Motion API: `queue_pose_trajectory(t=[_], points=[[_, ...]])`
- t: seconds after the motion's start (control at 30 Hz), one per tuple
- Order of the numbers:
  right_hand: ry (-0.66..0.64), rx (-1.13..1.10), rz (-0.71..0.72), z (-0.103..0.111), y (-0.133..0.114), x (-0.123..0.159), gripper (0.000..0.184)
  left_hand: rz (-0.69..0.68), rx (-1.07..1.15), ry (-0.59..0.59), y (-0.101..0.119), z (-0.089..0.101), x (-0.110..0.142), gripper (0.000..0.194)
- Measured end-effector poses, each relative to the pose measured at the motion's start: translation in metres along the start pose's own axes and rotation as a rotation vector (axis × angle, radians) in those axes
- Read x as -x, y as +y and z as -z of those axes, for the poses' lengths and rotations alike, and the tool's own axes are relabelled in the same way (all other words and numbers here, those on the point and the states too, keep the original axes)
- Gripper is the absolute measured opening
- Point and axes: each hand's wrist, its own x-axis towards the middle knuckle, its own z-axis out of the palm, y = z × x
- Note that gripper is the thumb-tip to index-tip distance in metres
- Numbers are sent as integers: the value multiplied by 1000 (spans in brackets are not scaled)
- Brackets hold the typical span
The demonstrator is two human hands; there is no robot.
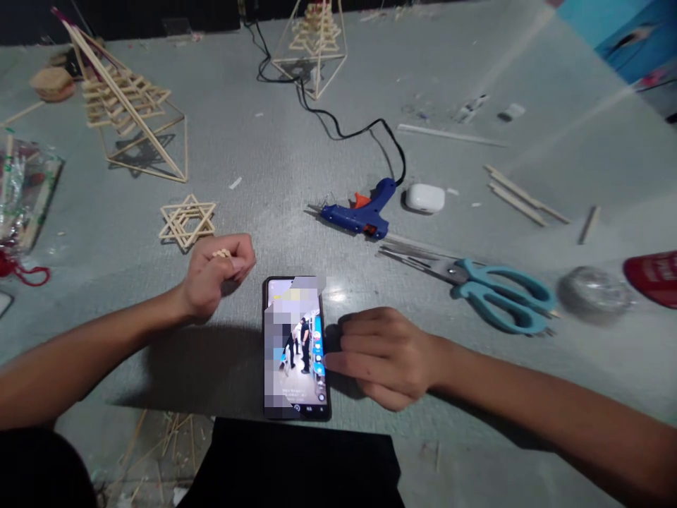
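Observation:
My left hand (216, 274) is closed around a small bunch of thin wooden sticks (221, 253), whose pale ends poke out above the fist. Just behind it lies a flat star of wooden sticks (188, 221). A smartphone (295, 349) with a lit screen, partly blurred out, rests on the table between my hands. My right hand (388, 358) holds nothing; its fingers are loosely bent and apart, with one fingertip at the phone's right edge. Beyond my right hand are light-blue-handled scissors (465, 282) and a blue glue gun (362, 212) with an orange trigger.
Stick frames with stacked tiers stand at back left (130, 106) and back centre (316, 42). A black cord (338, 130) runs back from the glue gun. A white earbud case (425, 198), loose sticks (518, 194), a clear round object (595, 293) and a plastic packet (29, 190) also lie around.

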Motion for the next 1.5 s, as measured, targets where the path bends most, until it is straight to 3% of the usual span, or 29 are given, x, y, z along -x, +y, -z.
queue_pose_trajectory(t=[0.17, 0.37, 0.67, 0.93, 1.2, 1.5], points=[[1, -4, -3, 0, 0, 0, 26, 6, -143, -21, -1, 3, 5, 18], [12, -8, 0, 0, 0, 1, 26, -40, -12, 60, 1, -7, 1, 28], [16, -31, 1, 0, 0, -1, 26, -142, -52, 43, -8, -7, 1, 45], [16, -24, -2, -1, 0, 0, 26, -91, 22, 45, -5, -12, 1, 40], [2, -7, -12, -1, 0, -1, 27, -51, 68, -24, -4, -10, 10, 26], [6, -22, -5, 0, -1, -1, 26, -47, 89, -76, 9, -10, 7, 27]])
